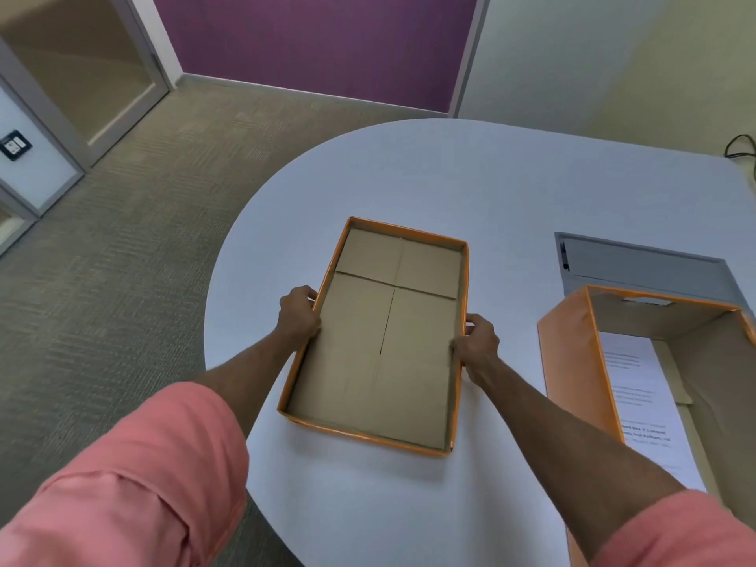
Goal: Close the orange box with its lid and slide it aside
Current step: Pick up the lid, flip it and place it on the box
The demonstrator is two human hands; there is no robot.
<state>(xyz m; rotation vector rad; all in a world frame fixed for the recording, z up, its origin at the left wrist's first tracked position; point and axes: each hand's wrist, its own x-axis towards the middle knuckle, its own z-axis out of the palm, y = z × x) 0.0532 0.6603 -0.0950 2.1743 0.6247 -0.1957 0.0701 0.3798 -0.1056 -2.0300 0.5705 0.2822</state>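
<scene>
The orange lid (380, 333) lies upside down in the middle of the white table, its brown cardboard inside facing up. My left hand (298, 315) grips its left long rim and my right hand (478, 346) grips its right long rim, fingers curled over the edges. The deep orange box (572, 362) stands open at the right, cut off by the frame edge. A printed white sheet (642, 399) lies inside it.
A grey cable hatch (638, 263) is set into the white table (409, 178) just behind the box. A black cable (740, 147) shows at the far right edge. The rounded table edge runs close on the left, with carpet floor beyond.
</scene>
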